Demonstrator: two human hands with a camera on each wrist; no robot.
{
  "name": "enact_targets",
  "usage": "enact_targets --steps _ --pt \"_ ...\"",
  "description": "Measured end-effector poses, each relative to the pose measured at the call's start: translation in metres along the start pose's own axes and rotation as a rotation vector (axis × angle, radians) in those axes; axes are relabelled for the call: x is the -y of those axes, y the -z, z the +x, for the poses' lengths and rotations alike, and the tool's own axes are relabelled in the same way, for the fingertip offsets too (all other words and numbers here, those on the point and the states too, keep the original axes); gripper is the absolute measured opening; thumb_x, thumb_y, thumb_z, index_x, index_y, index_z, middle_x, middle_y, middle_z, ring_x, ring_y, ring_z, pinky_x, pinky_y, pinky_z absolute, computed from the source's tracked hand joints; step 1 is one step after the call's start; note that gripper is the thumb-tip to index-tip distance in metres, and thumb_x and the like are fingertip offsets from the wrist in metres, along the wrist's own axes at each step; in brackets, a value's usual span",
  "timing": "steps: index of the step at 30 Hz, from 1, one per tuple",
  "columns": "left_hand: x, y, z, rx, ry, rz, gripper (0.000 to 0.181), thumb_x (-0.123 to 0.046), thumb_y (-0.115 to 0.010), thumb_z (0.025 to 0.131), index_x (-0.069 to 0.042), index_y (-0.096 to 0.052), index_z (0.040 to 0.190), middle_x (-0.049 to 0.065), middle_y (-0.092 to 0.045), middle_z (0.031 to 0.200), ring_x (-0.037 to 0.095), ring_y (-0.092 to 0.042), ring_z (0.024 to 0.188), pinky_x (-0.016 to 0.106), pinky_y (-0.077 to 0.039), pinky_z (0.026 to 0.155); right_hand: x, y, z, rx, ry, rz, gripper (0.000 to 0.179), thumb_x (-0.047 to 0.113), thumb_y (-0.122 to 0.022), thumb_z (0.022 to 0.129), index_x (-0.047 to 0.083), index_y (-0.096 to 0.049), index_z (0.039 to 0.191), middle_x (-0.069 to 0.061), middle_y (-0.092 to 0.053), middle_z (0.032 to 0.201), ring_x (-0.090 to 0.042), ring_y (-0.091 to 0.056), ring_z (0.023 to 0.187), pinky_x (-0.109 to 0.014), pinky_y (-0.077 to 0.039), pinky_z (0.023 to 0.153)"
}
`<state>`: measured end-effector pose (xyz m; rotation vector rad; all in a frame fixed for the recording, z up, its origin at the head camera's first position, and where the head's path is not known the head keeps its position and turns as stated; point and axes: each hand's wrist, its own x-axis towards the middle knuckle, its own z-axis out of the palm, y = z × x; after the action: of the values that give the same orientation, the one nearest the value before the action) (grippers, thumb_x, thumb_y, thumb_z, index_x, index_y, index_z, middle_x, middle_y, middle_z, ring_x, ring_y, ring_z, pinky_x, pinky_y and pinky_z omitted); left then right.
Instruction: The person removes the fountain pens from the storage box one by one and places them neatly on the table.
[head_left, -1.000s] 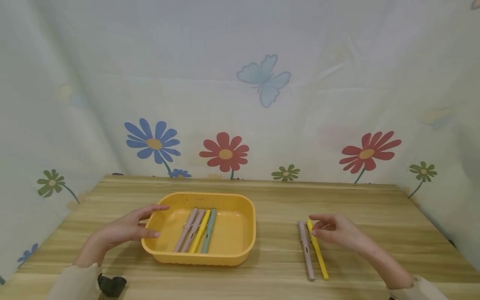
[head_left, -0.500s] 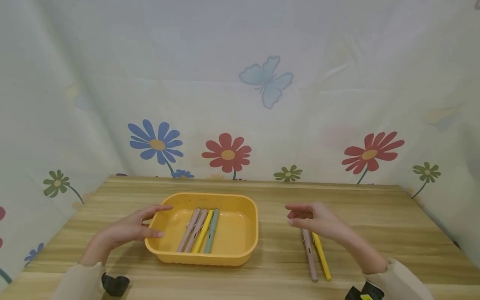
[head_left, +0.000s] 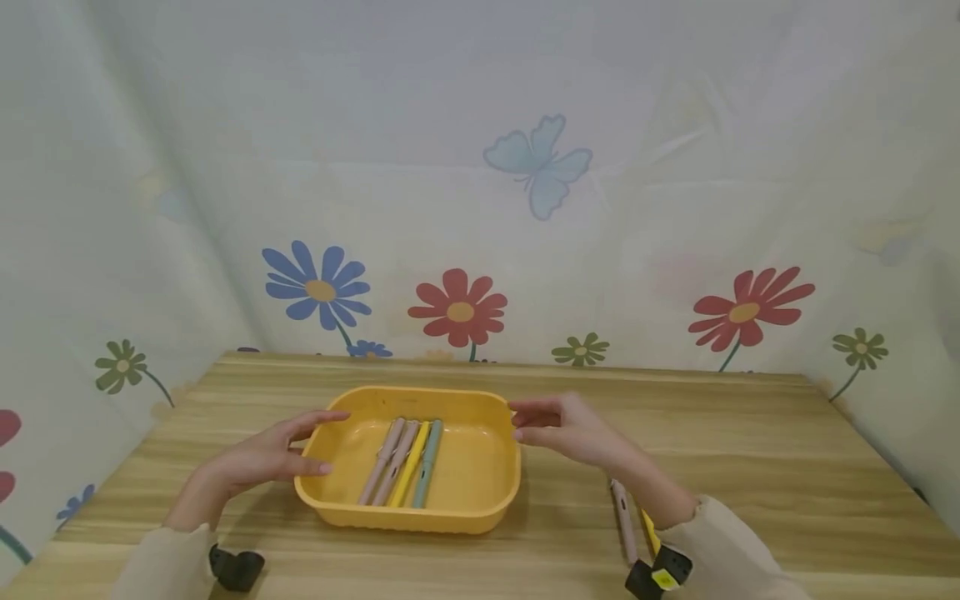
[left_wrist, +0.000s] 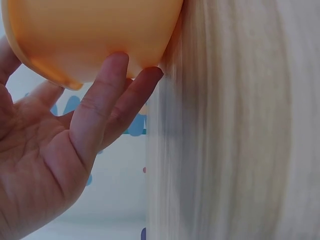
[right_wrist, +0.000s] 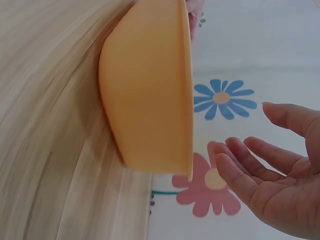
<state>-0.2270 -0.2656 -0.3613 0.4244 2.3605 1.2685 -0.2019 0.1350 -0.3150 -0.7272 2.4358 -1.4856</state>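
A yellow plastic basket [head_left: 408,521] stands on the table, left of the middle in the head view. Its left end is in the grip of my left hand [head_left: 258,458], fingers curled at the wall; the left wrist view shows fingertips [left_wrist: 116,62] against the outside. Inside lie two mauve pens [head_left: 384,462], a yellow pen [head_left: 410,467] and a green pen [head_left: 429,462], side by side at a slant. My right hand [head_left: 570,429] holds nothing, fingers loosely bent beside the basket's right rim. The right wrist view shows a gap between that hand [right_wrist: 280,175] and the rim.
Another mauve pen [head_left: 624,525] and a yellow pen [head_left: 649,533] lie on the wood-grain table [head_left: 750,467] at the right, partly covered by the right forearm and its black wrist device [head_left: 660,571]. A flower-printed curtain [head_left: 420,192] rises behind the table.
My right hand has moved left from over the two loose pens to the basket's right rim. The left hand keeps its place on the basket, and the pens lie as before.
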Motion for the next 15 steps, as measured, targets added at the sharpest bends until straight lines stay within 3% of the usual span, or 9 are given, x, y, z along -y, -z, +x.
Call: enact_targets --steps 6,15 --pt "0.0 -0.001 -0.002 0.01 0.015 -0.037 0.072 -0.024 -0.065 0.084 -0.012 -0.025 0.143 0.028 -0.004 0.147 0.053 -0.009 0.129 0.049 -0.044 0.089 0.008 -0.021 0.017 0.037 -0.008 0.001 0.043 0.015 -0.064 0.085 -0.006 -0.054 0.121 -0.018 -0.062 0.106 -0.02 -0.06 0.095 -0.028 -0.051 0.08" --pt "0.001 -0.001 -0.002 0.026 0.013 -0.111 0.073 -0.02 -0.063 0.085 -0.01 -0.021 0.144 0.034 -0.003 0.144 0.05 -0.027 0.124 0.043 -0.049 0.084 0.01 -0.053 0.044 0.072 -0.032 -0.034 0.044 0.014 -0.066 0.083 -0.005 -0.054 0.121 -0.016 -0.064 0.102 -0.019 -0.063 0.087 -0.026 -0.05 0.075"
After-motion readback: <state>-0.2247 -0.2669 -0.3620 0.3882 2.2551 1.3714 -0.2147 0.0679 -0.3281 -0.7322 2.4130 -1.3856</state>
